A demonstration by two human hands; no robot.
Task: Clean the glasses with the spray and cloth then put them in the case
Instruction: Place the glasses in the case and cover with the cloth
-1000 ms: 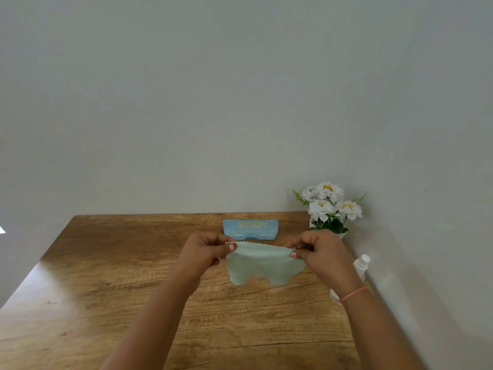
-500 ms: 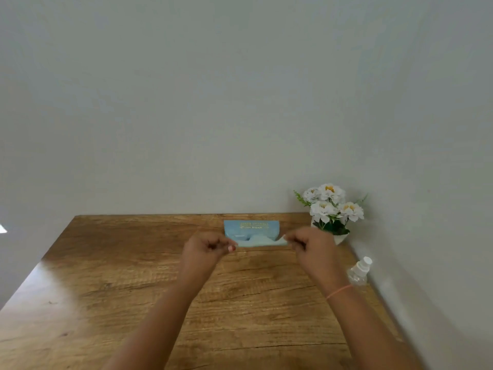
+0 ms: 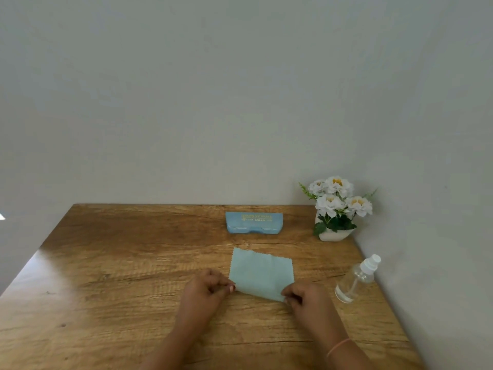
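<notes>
**As our hands [image 3: 206, 288] come down, the cloth [image 3: 260, 272] settles on the table [image 3: 120, 263]**

Where half a second ago we held the cloth stretched in the air in front of the case, it now lies spread on the wood. Both hands have dropped toward us with it. Our left hand pinches the near left corner between thumb and curled fingers. Our right hand [image 3: 306, 297] pinches the near right corner in the same way, with a thin pink band [image 3: 338, 345] on its wrist. The cloth is pale blue-green with zigzag edges, and its far edge points toward the case.

The blue case [image 3: 253, 222] lies closed near the back wall, well apart from the cloth. To the right, the clear spray bottle [image 3: 356, 279] with its white nozzle stands at the table's edge beside the wall, near our right hand but not touching it. White flowers in a white pot [image 3: 334, 209] stand in the far right corner.
</notes>
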